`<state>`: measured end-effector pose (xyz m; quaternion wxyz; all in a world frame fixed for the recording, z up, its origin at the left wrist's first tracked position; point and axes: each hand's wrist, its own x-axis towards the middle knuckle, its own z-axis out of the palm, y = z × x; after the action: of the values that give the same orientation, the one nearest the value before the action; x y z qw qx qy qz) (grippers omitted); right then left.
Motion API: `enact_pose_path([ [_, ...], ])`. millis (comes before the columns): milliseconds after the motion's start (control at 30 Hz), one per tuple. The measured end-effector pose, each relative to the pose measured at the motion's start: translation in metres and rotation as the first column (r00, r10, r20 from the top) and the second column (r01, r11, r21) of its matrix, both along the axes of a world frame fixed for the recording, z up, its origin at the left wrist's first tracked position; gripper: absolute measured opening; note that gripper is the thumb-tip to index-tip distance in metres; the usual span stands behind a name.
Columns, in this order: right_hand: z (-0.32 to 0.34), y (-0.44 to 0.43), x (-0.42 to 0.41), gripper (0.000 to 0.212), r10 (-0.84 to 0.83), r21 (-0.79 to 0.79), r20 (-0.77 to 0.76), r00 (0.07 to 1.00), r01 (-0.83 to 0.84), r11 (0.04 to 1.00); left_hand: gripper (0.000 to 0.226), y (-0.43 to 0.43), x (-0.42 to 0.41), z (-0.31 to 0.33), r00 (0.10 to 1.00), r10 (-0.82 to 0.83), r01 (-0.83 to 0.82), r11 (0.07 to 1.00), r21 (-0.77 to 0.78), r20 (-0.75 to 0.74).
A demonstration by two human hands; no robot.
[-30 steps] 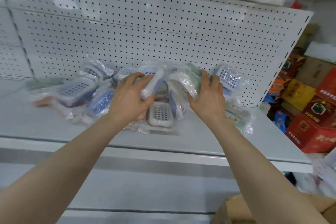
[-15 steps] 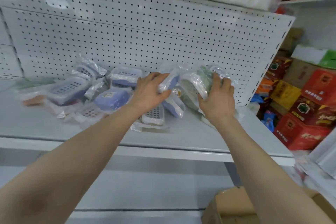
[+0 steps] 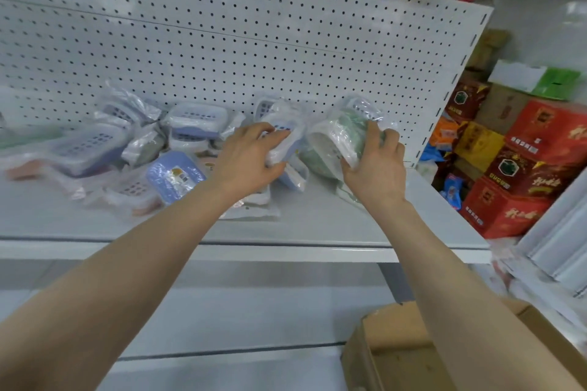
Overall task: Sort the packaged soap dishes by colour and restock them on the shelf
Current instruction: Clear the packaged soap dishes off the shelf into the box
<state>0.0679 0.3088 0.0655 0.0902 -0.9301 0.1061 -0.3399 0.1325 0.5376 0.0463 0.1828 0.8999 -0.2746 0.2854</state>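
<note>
A bagged blue soap dish is gripped by the left hand; a bagged green soap dish is clutched by the right hand, above the shelf.

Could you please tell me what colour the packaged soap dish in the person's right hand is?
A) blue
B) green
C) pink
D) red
B: the right hand grips a bagged green soap dish at the right end of the pile, while the left hand holds a blue soap dish beside it.
</note>
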Motion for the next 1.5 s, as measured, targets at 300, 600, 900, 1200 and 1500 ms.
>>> enact_pose_path([
  [300, -0.01, 0.131, 0.026, 0.082, 0.29, 0.013, 0.028, 0.956, -0.291, 0.957, 0.058, 0.148, -0.036, -0.017, 0.959, 0.273, -0.274, 0.962, 0.007, 0.081],
  [600, -0.027, 0.343, 0.017, 0.087, 0.55, -0.009, 0.04, 0.834, -0.551, 0.835, 0.055, 0.346, -0.118, -0.039, 0.86, 0.505, -0.504, 0.863, -0.044, 0.064],
  [900, -0.071, 0.561, -0.03, 0.09, 0.737, -0.032, -0.013, 0.676, -0.737, 0.675, 0.057, 0.551, -0.224, -0.093, 0.736, 0.675, -0.676, 0.733, -0.067, -0.044],
  [1200, -0.192, 0.723, -0.113, 0.088, 0.871, 0.15, -0.35, 0.344, -0.898, 0.415, 0.058, 0.67, -0.376, -0.232, 0.412, 0.814, -0.895, 0.446, -0.013, -0.41],
  [1500, -0.275, 0.814, -0.117, 0.088, 0.769, 0.2, -0.63, 0.111, -0.933, 0.298, 0.057, 0.696, -0.428, -0.3, 0.147, 0.788, -0.957, 0.266, 0.115, -0.598],
])
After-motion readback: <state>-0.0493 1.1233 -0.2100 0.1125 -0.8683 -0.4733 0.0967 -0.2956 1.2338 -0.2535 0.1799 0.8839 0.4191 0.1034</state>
